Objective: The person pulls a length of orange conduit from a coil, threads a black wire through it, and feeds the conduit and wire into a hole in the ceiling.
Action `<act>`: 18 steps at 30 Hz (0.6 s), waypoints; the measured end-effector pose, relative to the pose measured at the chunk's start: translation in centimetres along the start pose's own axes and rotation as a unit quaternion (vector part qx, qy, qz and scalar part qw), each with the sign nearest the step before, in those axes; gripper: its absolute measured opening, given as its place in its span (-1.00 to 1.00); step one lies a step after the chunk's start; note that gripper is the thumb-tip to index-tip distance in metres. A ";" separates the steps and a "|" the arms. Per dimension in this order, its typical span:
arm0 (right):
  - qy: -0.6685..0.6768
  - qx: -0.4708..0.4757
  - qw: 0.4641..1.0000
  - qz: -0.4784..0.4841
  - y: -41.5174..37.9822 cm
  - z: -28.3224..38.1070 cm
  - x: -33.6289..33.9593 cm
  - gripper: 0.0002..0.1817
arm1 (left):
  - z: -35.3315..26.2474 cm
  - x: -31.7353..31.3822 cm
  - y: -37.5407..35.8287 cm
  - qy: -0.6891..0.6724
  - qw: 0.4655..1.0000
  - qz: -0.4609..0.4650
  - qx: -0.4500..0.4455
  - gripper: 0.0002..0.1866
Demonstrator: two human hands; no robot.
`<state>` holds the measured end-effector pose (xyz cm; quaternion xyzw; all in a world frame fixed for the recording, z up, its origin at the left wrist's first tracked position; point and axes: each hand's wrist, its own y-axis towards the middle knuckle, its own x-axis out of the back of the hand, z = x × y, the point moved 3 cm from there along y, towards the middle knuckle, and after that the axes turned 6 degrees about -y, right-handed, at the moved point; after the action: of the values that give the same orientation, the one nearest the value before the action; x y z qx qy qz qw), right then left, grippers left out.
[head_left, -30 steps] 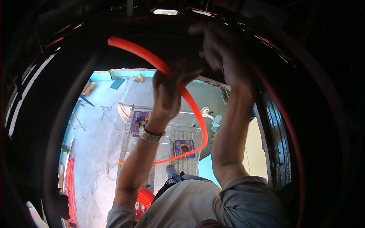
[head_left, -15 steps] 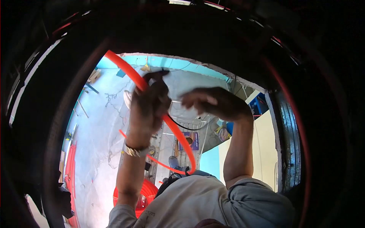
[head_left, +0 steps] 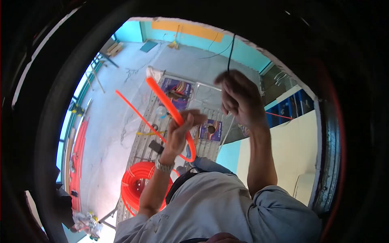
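Observation:
My left hand [head_left: 181,131] is closed round a bright orange flexible tube [head_left: 163,98], with the thumb across it and some fingers stretched to the right. The tube's cut end points up and left; below the hand it bends back in a loop near my waist. To the right and higher, my right hand [head_left: 242,97] has its fingers curled round a thin black cable [head_left: 231,52]. That cable runs upward to the edge of the dark ceiling opening. A coil of orange tube [head_left: 130,178] lies below my left forearm.
Under me is a perforated metal platform [head_left: 139,121] with cable boxes [head_left: 210,130] on it. A dark frame [head_left: 69,81] surrounds the opening above. A cream wall panel [head_left: 279,154] stands at the right. Long orange tubes [head_left: 79,150] lie along the floor at the left.
My left hand has come down with the orange tube, its end now lower. My right hand has risen slightly and now grips the black cable. The view has tilted, showing more floor.

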<state>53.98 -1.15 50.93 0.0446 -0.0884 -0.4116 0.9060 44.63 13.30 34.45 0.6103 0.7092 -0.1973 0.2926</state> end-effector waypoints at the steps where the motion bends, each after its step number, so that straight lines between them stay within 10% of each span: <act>1: -0.058 -0.037 0.997 0.039 -0.6 -1.1 0.2 -0.67 | -0.9 0.6 1.1 0.006 1.000 -0.003 -0.028 -0.60; 5: -0.216 -0.145 0.921 0.291 -4.0 -8.6 -2.8 -0.76 | -6.9 -3.2 4.3 -0.043 0.998 0.012 -0.036 -0.57; 12: -0.116 -0.303 0.847 0.420 -9.6 -22.2 -3.3 -0.74 | -8.4 -5.7 3.0 0.067 0.995 0.059 -0.049 -0.59; 16: -0.180 -0.274 0.801 0.501 -12.6 -27.6 -4.9 -0.72 | -5.9 -4.1 1.7 0.232 0.963 -0.089 -0.106 -0.67; 18: -0.192 -0.305 0.783 0.507 -13.8 -29.7 -6.0 -0.74 | -5.2 -4.4 1.2 0.187 0.982 -0.022 0.010 -0.67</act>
<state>45.78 -5.44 18.97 -0.3650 -0.1400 0.1010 0.9149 45.29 13.56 41.36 0.6236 0.7626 -0.0929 0.1448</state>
